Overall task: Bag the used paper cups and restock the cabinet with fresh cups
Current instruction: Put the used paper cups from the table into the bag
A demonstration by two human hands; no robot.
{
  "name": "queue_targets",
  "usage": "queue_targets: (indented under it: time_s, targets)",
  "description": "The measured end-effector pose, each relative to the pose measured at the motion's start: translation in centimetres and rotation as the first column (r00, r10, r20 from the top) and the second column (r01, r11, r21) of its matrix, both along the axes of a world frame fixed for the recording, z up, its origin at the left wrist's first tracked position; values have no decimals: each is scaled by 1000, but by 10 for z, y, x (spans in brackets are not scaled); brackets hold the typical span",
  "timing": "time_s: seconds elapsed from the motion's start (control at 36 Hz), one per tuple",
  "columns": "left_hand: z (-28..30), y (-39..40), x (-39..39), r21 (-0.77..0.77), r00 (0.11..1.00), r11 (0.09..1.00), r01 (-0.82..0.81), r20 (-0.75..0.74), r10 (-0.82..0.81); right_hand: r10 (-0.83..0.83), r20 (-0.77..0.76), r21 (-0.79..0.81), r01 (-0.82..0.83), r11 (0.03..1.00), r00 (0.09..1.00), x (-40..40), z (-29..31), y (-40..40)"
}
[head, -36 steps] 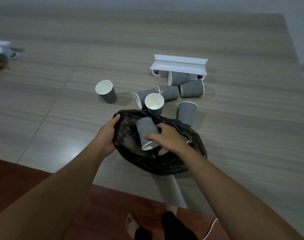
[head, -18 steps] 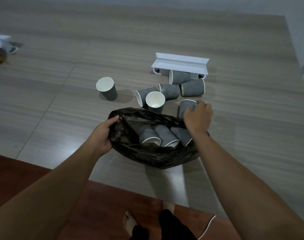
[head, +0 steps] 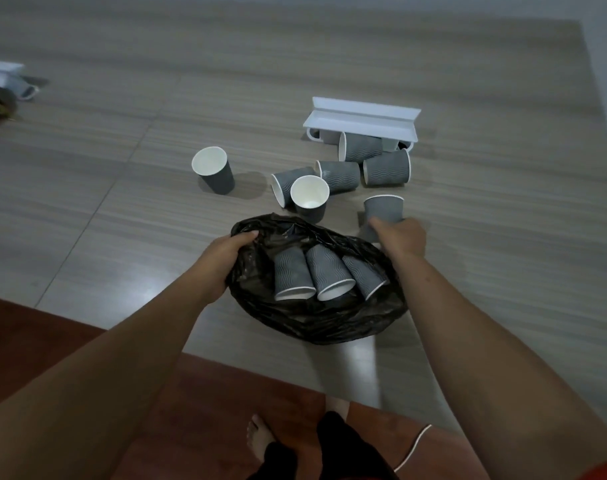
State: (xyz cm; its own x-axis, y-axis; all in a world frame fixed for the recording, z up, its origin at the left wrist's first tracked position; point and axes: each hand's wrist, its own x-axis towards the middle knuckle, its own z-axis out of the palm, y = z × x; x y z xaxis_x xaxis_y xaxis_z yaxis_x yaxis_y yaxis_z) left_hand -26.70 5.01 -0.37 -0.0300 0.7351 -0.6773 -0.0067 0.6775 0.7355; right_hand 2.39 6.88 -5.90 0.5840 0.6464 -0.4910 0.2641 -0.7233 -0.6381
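Note:
A black plastic bag (head: 316,320) lies open at the table's near edge with three grey ribbed paper cups (head: 324,275) inside, rims toward me. My left hand (head: 222,258) grips the bag's left rim. My right hand (head: 400,237) is closed around the lower part of a grey cup (head: 383,209) just beyond the bag's right side. Two cups stand upright with white insides showing: one (head: 214,169) off to the left, one (head: 309,199) right behind the bag. Three more grey cups (head: 340,174) lie on their sides further back.
A white plastic rack (head: 362,119) sits behind the fallen cups. Another white rack (head: 1,72) and a dark object are at the far left edge. The wooden table (head: 122,220) ends near me; red floor, my feet and a white cable lie below.
One second ago my right hand was lowering a cup into the bag. It let go, reached out to the right, and now holds the cup beside the bag. The left hand stayed on the rim.

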Motion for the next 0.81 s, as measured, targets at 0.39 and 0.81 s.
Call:
queue_targets:
  time_s: [0.39,0.81]
  targets:
    - [17,-4,11,-11,981,994,-106,164,106,689,102,265,-687,677,718,-48,49,-58]
    - [20,-25,0,107,960,994,-31,280,0,705,504,-40,-801,597,500,-73,8,-12]
